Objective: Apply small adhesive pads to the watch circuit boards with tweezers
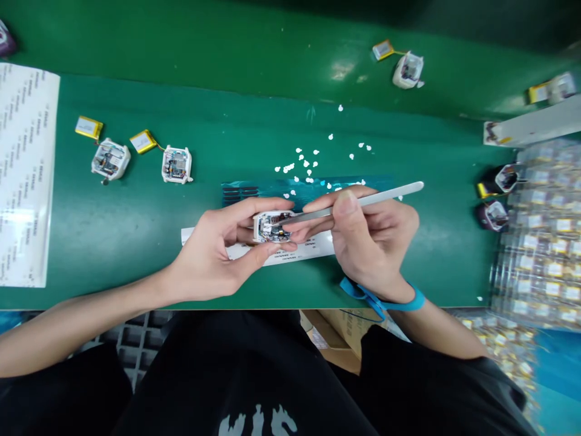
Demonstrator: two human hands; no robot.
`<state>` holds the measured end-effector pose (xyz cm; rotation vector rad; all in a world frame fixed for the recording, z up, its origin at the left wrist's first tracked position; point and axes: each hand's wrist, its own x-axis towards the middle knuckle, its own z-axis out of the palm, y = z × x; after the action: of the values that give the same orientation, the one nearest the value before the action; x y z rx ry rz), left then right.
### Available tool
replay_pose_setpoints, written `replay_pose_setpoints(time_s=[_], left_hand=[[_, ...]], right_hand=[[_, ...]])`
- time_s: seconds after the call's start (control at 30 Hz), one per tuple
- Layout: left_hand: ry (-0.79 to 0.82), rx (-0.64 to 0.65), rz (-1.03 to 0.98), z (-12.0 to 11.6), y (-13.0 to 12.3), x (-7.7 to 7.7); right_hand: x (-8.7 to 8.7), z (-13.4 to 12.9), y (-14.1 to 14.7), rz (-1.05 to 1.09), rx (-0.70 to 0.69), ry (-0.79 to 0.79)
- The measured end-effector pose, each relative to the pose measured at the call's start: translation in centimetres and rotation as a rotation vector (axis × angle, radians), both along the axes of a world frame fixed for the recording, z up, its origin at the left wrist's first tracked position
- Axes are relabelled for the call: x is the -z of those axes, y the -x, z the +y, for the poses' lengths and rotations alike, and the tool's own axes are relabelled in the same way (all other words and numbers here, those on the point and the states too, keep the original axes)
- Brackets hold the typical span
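Between the thumb and fingers of my left hand (222,251) is a white watch case (273,227) with its circuit board exposed. My right hand (372,239) pinches metal tweezers (385,194) like a pen. Their tips reach into the case over the board; whether they grip a tiny part I cannot tell. Under both hands lies a white printed strip (295,253). Just behind them is a blue-green film sheet (240,191), partly covered by my fingers. Small white round stickers (309,172) with tabs are scattered beyond the hands.
Two open watch cases (177,165) with yellow batteries (143,142) lie at left, near a large printed sheet (27,175). Another open case (408,70) lies at the back. Dark cases (493,215) sit at right beside clear trays (544,242) of parts. A blue wrist strap (408,301) circles my right wrist.
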<state>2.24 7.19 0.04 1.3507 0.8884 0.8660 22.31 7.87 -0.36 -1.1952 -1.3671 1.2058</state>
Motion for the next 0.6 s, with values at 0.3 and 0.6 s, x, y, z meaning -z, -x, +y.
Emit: replay_pose_setpoints(time_s=[0.3,0.6], left_hand=[[-0.014,0.017,0.008,-0.35,-0.13,0.17],[-0.090,-0.011,0.118,-0.07,0.24,-0.20]], right_hand=[[-0.27,-0.26,0.09,-0.069,0.033,-0.018],[-0.61,-0.49,0.58,-0.019,-0.011,-0.067]])
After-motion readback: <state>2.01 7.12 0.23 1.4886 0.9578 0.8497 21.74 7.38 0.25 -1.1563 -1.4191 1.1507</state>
